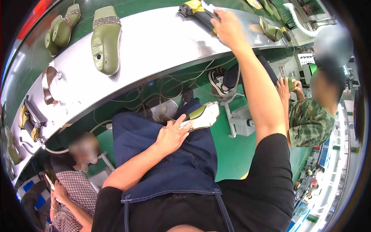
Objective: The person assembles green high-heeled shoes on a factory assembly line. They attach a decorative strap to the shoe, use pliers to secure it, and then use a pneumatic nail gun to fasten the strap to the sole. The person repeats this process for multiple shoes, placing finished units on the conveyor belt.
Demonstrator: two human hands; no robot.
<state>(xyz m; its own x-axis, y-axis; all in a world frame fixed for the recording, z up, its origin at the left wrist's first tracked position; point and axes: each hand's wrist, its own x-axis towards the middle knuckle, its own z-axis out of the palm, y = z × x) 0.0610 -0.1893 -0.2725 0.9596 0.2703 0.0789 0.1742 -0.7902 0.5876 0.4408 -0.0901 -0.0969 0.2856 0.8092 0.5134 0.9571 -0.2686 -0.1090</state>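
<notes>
On my lap, against the blue apron (pixel 166 166), my left hand (pixel 172 136) is closed on a green shoe last (pixel 197 113). Its whitish sole side (pixel 208 116) faces up, and a glittery strap shows at the far end. My right arm reaches out over the bench (pixel 162 42). There my right hand (pixel 228 29) is closed on a yellow-and-black hand tool (pixel 197 11) lying near the bench's far side. The fingers hide part of its handle, so its exact kind is unclear.
A green last with a glittery strap (pixel 106 42) lies on the bench, left of more lasts (pixel 62 33). A curved metal piece (pixel 49 85) and another yellow-and-black tool (pixel 31 120) are farther left. Cables (pixel 170 83) hang below. Co-workers sit at right (pixel 313 120) and lower left (pixel 73 193).
</notes>
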